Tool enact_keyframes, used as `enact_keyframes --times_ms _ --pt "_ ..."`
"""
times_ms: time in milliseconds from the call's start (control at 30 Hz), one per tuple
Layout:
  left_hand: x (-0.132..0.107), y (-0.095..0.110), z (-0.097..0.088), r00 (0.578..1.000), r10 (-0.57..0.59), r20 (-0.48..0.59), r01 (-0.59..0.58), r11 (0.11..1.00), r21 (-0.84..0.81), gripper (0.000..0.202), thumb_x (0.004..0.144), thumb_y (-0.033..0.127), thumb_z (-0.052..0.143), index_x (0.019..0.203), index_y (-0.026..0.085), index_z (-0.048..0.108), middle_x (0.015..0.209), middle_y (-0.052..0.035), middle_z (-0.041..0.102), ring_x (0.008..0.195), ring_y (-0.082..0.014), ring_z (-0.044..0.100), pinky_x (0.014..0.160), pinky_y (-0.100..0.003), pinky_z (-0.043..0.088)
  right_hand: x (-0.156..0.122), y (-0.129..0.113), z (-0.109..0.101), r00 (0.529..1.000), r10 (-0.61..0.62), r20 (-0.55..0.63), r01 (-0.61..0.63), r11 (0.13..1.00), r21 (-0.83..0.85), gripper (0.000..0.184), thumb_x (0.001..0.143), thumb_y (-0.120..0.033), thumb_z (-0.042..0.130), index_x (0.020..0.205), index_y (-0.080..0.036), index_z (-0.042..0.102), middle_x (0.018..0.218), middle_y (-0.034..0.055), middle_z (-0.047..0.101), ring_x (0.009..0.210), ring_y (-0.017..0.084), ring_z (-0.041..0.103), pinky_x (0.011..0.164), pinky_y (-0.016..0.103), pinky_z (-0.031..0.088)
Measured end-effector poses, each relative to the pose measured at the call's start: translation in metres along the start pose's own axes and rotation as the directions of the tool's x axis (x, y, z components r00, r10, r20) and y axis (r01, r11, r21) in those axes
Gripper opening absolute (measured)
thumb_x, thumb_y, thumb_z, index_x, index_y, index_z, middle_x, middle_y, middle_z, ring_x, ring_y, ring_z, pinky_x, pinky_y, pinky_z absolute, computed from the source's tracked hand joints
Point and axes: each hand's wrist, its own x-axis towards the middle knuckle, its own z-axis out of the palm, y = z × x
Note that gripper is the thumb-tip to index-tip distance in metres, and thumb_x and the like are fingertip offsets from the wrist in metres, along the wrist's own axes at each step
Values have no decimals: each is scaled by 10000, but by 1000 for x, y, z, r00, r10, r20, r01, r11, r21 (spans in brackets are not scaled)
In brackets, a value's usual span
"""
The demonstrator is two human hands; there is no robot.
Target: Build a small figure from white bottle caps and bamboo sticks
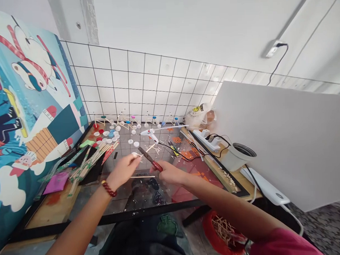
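My left hand, with a red bead bracelet at the wrist, pinches a thin wooden stick between thumb and fingers. My right hand is wrapped round the red handle of a dark metal tool; its exact kind is hard to make out. The tool's head lies across the stick, close to my left fingertips. Just beyond both hands, a white glue gun lies on the glass tabletop. Near the front, another stick rests on the glass.
Bundled sticks lie at left beside a pink packet. Bottle caps and small stick figures stand at the back. A power strip, cables and a grey bucket are at right. Below sits a red bag of sticks.
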Motion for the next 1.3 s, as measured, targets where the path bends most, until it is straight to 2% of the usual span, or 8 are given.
enact_keyframes --times_ms 33,133,233,367,567,733,1133,1300 --pt "4 1 6 996 -21 91 21 1000 -6 278 823 399 532 625 205 557 587 -13 599 553 -178 544 557 -278 386 -1 -1 1 1000 7 29 -9 998 55 462 467 -64 458 874 -189 635 691 -42 521 652 121 475 560 199 308" --pt "13 0 22 996 -40 85 43 999 -32 327 840 388 485 571 201 478 490 19 464 464 -129 403 494 -256 289 -4 -3 1 993 9 121 -41 965 261 520 411 -73 451 880 -183 645 785 -14 575 745 145 526 543 192 311" --pt "14 -2 25 988 -102 115 118 981 -151 259 827 404 501 730 176 577 475 55 390 437 -107 322 467 -236 220 -6 -1 -4 984 24 177 -83 940 332 569 383 -69 458 907 -180 650 764 -17 571 755 149 520 539 193 303" --pt "9 2 19 966 -164 202 206 955 -213 286 830 381 496 948 149 613 461 74 380 405 -89 253 452 -217 172 -7 1 -11 990 38 134 -74 958 276 615 391 -78 460 969 -183 643 734 -34 539 714 133 477 555 194 297" --pt "6 4 20 962 -164 217 208 957 -200 244 835 389 494 875 169 591 454 70 383 404 -92 259 453 -222 173 -8 2 -10 993 34 114 -48 991 122 636 414 -89 456 1016 -192 632 739 -42 487 698 121 454 578 191 301" --pt "6 -2 22 972 -107 211 131 986 -104 262 830 428 518 708 196 531 469 54 400 429 -113 329 480 -246 225 -6 7 -5 995 9 99 -15 998 54 629 445 -97 451 1040 -199 631 723 -50 469 658 112 433 558 197 282" --pt "5 -3 24 989 82 123 -107 969 221 275 899 312 411 657 215 497 596 -9 538 582 -176 477 576 -283 288 -7 4 0 997 -9 78 12 999 -30 511 491 -42 443 956 -185 599 726 -48 508 660 116 462 583 205 312" --pt "5 -9 27 986 31 165 -46 995 88 243 902 343 393 751 216 535 523 20 489 512 -167 448 550 -277 301 -4 10 -3 979 -169 -115 119 928 -353 394 566 1 493 916 -176 535 805 -1 560 747 145 511 670 228 353"
